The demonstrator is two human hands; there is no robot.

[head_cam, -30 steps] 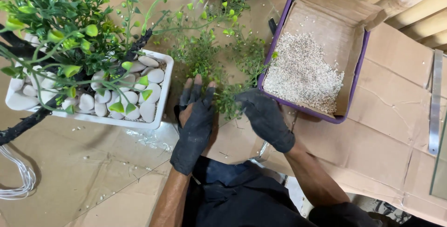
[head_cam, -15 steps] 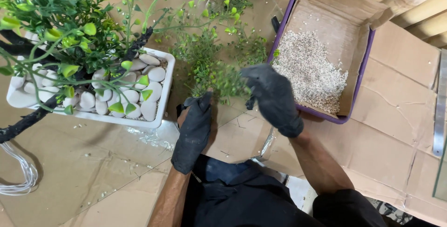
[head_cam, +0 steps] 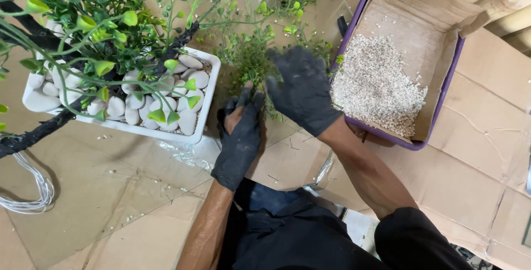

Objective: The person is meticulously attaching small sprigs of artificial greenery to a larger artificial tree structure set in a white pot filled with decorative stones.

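The right hand (head_cam: pixel 303 90), in a dark glove, has lifted and moved left, away from the purple box (head_cam: pixel 442 98) of small white gravel (head_cam: pixel 376 84). Now it hovers over the little green sprigs (head_cam: pixel 249 62), fingers spread and holding nothing. The left hand (head_cam: pixel 239 137) stays low on the cardboard (head_cam: pixel 138 203), pinching the sprig stems, beside the white planter (head_cam: pixel 207 101) of white stones (head_cam: pixel 119 107)
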